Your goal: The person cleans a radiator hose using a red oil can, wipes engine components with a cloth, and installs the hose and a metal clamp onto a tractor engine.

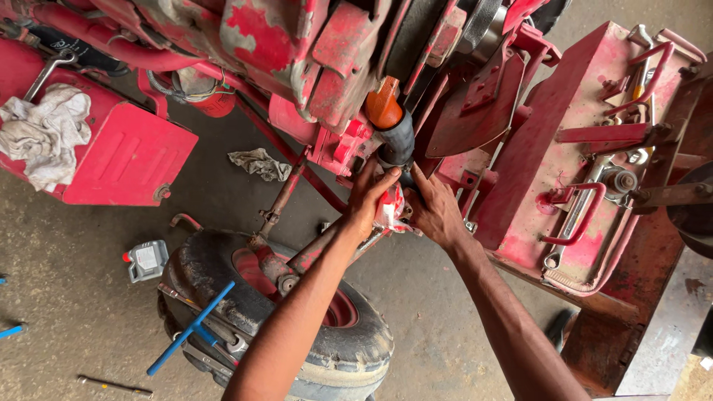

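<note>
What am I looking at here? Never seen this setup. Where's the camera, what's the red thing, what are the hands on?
There is one picture, taken by a camera worn on the person's head and looking down past their arms. No robot is involved, just two bare hands.

The red thing is a worn, chipped red machine with its panels off, parked on a grey concrete floor. A tyred wheel sits below the arms, with a blue-handled tool lying across it.

The left hand and right hand both press around a small red fitting at the base of a black rubber hose, which joins an orange part above. How firm either grip is cannot be told.

Around it are a red panel with a white rag, a second rag on the floor, a small grey jug and a red cover with wrenches on it.
</note>
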